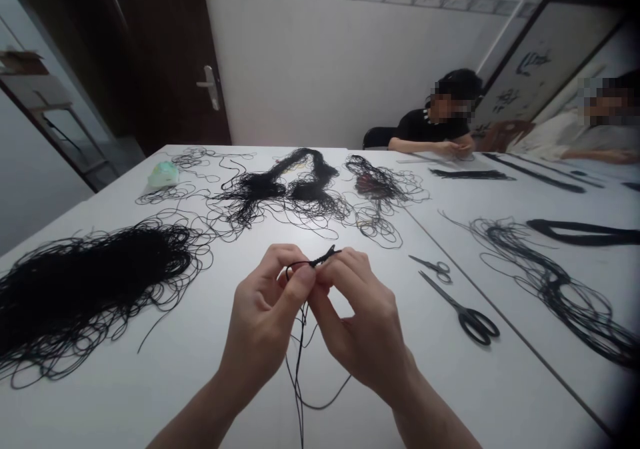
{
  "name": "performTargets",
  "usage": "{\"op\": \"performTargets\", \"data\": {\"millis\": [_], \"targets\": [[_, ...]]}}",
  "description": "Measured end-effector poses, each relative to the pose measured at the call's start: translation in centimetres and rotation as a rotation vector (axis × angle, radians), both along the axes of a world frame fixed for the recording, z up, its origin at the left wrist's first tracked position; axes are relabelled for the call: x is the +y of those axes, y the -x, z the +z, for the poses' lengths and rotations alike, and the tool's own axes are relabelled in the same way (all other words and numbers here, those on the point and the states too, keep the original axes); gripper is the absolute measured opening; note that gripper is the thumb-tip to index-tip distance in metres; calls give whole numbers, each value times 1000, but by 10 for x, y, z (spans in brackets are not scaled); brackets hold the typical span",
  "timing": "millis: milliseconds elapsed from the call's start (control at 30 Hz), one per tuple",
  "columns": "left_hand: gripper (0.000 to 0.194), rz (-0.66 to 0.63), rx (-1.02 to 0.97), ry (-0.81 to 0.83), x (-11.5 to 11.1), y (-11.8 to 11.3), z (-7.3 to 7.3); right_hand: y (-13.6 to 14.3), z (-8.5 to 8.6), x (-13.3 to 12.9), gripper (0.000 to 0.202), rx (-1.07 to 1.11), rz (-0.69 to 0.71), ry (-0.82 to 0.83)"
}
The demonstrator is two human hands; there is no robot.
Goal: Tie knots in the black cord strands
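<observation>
Black cord point(324, 258): centre of frame, short twisted section, thin lengths dangling below.
Left hand point(265, 309): angled inward, curled, thumb and fingers pinching cord.
Right hand point(363, 316): also angled inward, pinching cord close beside.
Strand bundle point(100, 276): left of frame, dense, loopy edges.
Large scissors point(463, 312): right of centre, dark oval handles.
Table point(200, 382): white, smooth.

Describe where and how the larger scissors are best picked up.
Best gripped by the handle loops, I'd judge, coming from the near right with the right hand, once it is free of the black cord. The larger scissors lie flat, loops toward the wearer's right, blades pointing away and left; the smaller scissors lie just beyond the blades.
</observation>
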State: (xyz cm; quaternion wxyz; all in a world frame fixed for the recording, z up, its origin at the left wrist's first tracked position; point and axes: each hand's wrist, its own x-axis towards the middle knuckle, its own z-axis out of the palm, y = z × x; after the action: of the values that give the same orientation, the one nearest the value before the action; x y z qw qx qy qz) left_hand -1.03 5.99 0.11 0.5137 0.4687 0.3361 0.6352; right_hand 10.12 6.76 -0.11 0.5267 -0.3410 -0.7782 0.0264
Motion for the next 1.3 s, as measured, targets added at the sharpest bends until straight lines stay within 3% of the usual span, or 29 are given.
{"op": "performTargets", "data": {"millis": [200, 600, 767, 867, 1000, 1167, 1300], "targets": [[9, -66, 17, -52, 3, 4, -4, 0, 3, -2, 23, -33, 30, -17], [14, -18, 109, -11, 1, 6, 1, -12, 8, -5, 16, -139, 64, -34], [13, -14, 325, -175, 0, 9, 3, -25, 14, -7, 17, -17, -112, -179], [10, -31, 374, -240, -2, 10, 2, -27, 14, -3, 10, -31, -50, -93], [9, -78, 317, -228, -4, 13, 3, -27, 11, 3, 14, 75, 147, 46], [7, -297, 164, -66, -1, 17, 6, -28, 11, 2, 18, 125, 181, 43], [9, -219, 95, -29, -1, 12, 8, -27, 13, 1, 19, 90, 147, -3]]}}
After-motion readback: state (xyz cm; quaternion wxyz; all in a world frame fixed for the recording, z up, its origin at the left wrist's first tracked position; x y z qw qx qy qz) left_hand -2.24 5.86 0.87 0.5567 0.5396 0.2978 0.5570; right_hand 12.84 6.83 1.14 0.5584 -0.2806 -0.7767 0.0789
